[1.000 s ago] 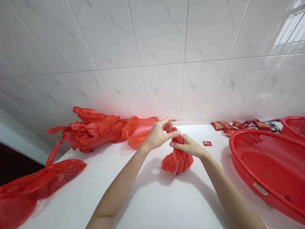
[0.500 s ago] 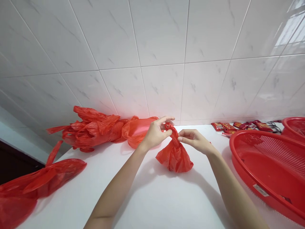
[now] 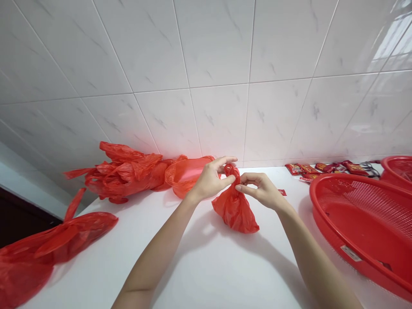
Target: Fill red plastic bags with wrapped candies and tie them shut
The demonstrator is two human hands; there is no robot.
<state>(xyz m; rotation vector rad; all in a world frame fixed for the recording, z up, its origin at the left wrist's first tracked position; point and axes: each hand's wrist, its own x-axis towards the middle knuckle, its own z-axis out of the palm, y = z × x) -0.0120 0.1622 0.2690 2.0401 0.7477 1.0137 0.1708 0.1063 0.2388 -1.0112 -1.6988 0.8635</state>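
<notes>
A small red plastic bag (image 3: 236, 209), bulging with hidden contents, stands on the white counter (image 3: 206, 266) near the tiled wall. Its top is twisted into a narrow neck. My left hand (image 3: 210, 180) pinches that neck from the left with thumb and forefinger, the other fingers raised. My right hand (image 3: 262, 189) pinches the same neck from the right, fingers curled together. Both hands meet just above the bag's body.
More red plastic bags (image 3: 135, 171) lie heaped against the wall at the left, another (image 3: 48, 249) at the counter's left edge. A large red mesh basket (image 3: 363, 227) sits at the right, a second (image 3: 399, 169) behind it. Small red snack packets (image 3: 325, 168) lie along the wall.
My right hand has risen from gripping the bag's body to pinching its twisted top beside the left hand. The bag has settled upright on the counter.
</notes>
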